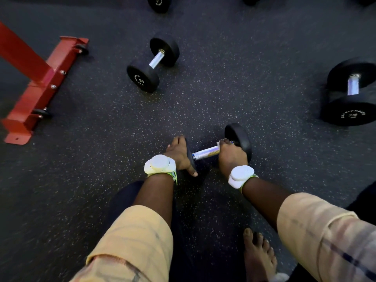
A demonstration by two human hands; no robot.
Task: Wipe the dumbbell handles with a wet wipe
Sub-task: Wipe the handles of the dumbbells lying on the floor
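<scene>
Crowding the speckled floor (254, 64) around the nearest dumbbell (239, 137) are two whole ones, a centre dumbbell (152, 63) farther off and a bigger right dumbbell (351, 92), with a red bench base (40, 84) to the left. At the far edge a cut-off head (159, 4) and another dark shape are hard to make out.

The left hand (179, 152) grips the nearest dumbbell's left head, fingers together over it and thumb spread. The right hand (232, 156) curls round the chrome handle (206, 152) beside the right head. The wet wipe (218, 143) is mostly hidden under its fingers. One bare foot (258, 255) shows nearest.
</scene>
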